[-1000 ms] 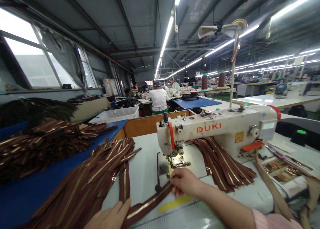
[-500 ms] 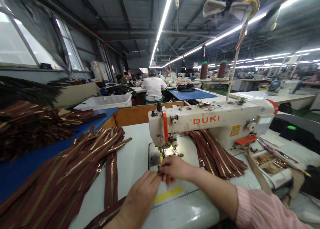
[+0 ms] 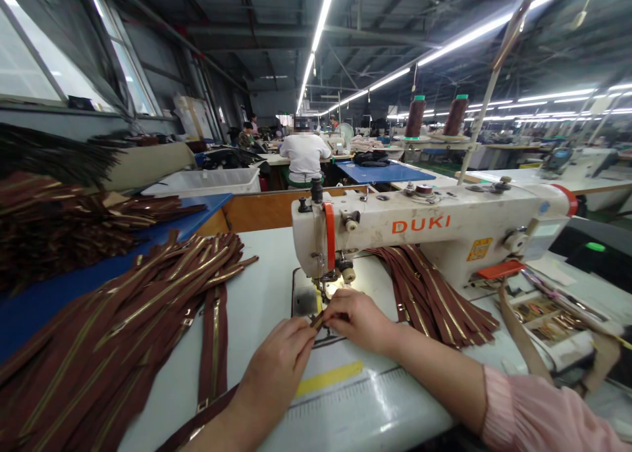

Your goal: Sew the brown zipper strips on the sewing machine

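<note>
A brown zipper (image 3: 316,321) with gold teeth is pinched between the fingertips of my left hand (image 3: 280,360) and my right hand (image 3: 363,322). Its tail seems to run back beneath my left forearm toward the front edge of the table. Both hands are just in front of the needle area of a white sewing machine (image 3: 375,227). My right fingers are curled, and they partly hide the zipper's end. A pile of brown zippers (image 3: 133,317) lies to the left of my hands, and a second bundle of zippers (image 3: 439,294) spreads out under the machine's arm.
A yellow tape strip (image 3: 330,378) and a printed ruler mark the table in front of the machine. On the right sits a tray (image 3: 553,320) of small metal parts. More zippers (image 3: 64,235) are heaped on a blue surface at left. Ahead, a person in white (image 3: 303,154) sits facing away.
My hands have drawn slightly apart, so more of the zipper shows between the fingertips. My right hand has shifted a little to the right. The camera view has tilted slightly.
</note>
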The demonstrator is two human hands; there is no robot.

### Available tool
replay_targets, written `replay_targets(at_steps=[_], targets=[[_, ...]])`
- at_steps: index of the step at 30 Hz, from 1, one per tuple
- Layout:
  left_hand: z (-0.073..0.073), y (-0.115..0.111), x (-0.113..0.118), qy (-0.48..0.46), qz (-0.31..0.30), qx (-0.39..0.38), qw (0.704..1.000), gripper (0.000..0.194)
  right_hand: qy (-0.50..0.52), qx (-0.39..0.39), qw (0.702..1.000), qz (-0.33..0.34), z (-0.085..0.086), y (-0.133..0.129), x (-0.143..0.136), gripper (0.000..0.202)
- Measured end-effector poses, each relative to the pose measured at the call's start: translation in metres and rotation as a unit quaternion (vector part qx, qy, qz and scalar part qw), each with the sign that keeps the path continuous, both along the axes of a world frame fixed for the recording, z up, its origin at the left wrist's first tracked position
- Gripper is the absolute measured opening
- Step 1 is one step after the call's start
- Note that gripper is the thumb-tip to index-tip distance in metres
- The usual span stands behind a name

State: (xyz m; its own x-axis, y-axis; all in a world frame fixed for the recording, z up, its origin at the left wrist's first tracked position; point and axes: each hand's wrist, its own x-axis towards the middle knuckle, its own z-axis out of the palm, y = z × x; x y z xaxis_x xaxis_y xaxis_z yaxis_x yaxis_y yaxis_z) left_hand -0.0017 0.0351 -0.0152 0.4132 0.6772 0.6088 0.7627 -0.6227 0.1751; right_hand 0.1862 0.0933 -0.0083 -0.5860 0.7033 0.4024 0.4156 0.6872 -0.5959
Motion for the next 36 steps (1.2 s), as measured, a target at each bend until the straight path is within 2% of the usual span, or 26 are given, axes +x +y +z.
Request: replay_targets(at_steps=[4,10,16,21,29,36], targets=[[0.001,0.001,-0.001,-0.025,-0.007,-0.025,0.999,0.026,-0.005,0.006,1.0,0.01,-0.004,0.006,0.001,0.008],[0.003,0.0,-0.001,-0.052,-0.004,-0.053,0.997,0.024,-0.003,0.002,1.0,0.021,-0.003,0.005,0.004,0.016],[0.0,0.0,-0.002,-0.044,0.008,-0.052,0.998,0.023,-0.014,-0.017,0.998,-0.054,-0.003,-0.001,-0.002,0.013],[-0.001,-0.002,-0.003,-0.008,0.009,-0.038,0.999,0.025,-0.042,-0.016,0.995,-0.09,-0.005,-0.003,-0.005,0.011],[0.0,-0.004,-0.001,0.085,0.014,-0.052,0.995,0.037,-0.091,0.0,0.991,-0.094,0.0,-0.004,-0.006,0.011],[-0.002,-0.007,0.0,0.119,0.02,-0.086,0.989,0.043,-0.147,0.003,0.983,-0.11,0.007,-0.008,-0.007,0.014]])
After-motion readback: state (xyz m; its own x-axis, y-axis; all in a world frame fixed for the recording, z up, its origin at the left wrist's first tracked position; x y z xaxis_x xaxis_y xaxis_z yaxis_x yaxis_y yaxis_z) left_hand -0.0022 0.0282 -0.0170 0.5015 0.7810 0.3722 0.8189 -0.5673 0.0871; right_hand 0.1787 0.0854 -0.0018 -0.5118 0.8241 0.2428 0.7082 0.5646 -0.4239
